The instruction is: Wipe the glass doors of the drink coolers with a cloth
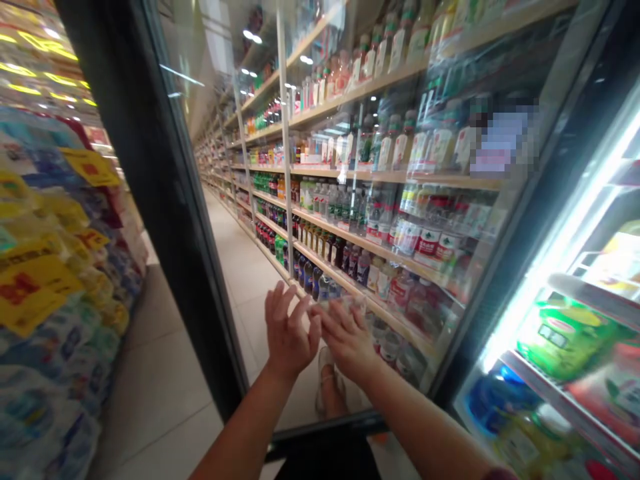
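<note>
Side by side in the middle of the head view, my left hand (291, 333) and my right hand (347, 337) are raised in front of a glass door pane (260, 320). The fingers of both are loosely bent and apart, and I see nothing held in either. The left index finger and thumb come close to the right fingertips; whether they touch is unclear. Whether any fingertip rests on the glass I cannot tell. A dark door frame (185, 220) borders the pane. Below the hands, a foot in a light shoe (323, 380) shows in or through the glass.
Long shelves (360, 170) of bottles appear in or through the pane. At right, a brightly lit cooler (590, 393) holds bottles and a green package (563, 337). Wrapped packs with yellow signs (35, 287) are stacked at left beside the tiled floor (160, 373).
</note>
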A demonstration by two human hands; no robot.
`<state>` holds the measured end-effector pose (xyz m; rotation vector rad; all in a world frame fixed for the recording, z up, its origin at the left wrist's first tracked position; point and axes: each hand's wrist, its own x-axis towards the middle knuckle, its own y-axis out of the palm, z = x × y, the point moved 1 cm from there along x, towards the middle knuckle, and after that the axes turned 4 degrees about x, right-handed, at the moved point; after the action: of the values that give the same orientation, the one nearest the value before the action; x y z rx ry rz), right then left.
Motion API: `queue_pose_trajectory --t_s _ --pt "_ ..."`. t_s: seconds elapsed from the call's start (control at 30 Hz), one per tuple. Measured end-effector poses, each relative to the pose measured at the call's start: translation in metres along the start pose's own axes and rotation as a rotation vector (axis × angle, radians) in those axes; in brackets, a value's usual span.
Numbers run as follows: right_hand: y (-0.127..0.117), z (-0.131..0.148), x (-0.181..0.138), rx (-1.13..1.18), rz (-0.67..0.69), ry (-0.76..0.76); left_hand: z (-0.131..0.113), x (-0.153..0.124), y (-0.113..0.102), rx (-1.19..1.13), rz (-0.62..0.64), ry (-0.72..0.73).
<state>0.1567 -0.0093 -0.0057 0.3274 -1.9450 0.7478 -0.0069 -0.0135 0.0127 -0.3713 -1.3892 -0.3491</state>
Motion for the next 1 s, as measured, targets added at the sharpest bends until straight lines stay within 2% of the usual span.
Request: queue_pose_trajectory --t_s 0.1,0.13,0.23,0.3,0.33,0.47,0.53,0.6,0.7,0.77,0.93,1.0 --pt "-0.004 -0.001 -0.014 0.004 0.086 -0.075 0.015 -0.019 -0.016 0.195 0.064 -0.067" --pt "-0.007 -0.007 -0.008 -0.014 0.057 -0.044 0.020 -0.027 -0.018 0.254 0.096 -0.075" --pt "-0.014 -0.026 0.031 -0.082 -0.149 0.164 0.032 -0.045 -0.019 0.364 0.164 -0.075" --pt "-0.011 -0.026 0.050 -0.114 -0.238 0.270 0.037 -0.052 -0.016 0.382 0.165 -0.071" --pt "-0.008 -0.020 0.053 -0.116 -0.237 0.274 0.038 -0.053 -0.014 0.384 0.159 -0.072" --pt "0.006 0.013 0.039 -0.051 -0.072 0.039 0.044 -0.054 -0.011 0.379 0.162 -0.072" --pt "0.006 0.016 0.037 -0.028 -0.011 -0.020 0.047 -0.054 -0.010 0.366 0.176 -0.083" --pt "0.001 0.006 0.047 -0.036 -0.045 0.042 0.050 -0.055 -0.008 0.362 0.176 -0.091" --pt "-0.005 -0.013 0.065 -0.084 -0.178 0.209 0.051 -0.057 -0.007 0.372 0.159 -0.095" --pt "-0.001 -0.012 0.062 -0.112 -0.198 0.237 0.051 -0.057 -0.007 0.368 0.145 -0.091" --pt "0.017 0.020 0.023 -0.074 0.006 -0.098 0.049 -0.055 -0.009 0.376 0.120 -0.038" --pt "0.014 0.016 0.025 -0.051 0.042 -0.117 0.049 -0.055 -0.009 0.367 0.124 -0.042"
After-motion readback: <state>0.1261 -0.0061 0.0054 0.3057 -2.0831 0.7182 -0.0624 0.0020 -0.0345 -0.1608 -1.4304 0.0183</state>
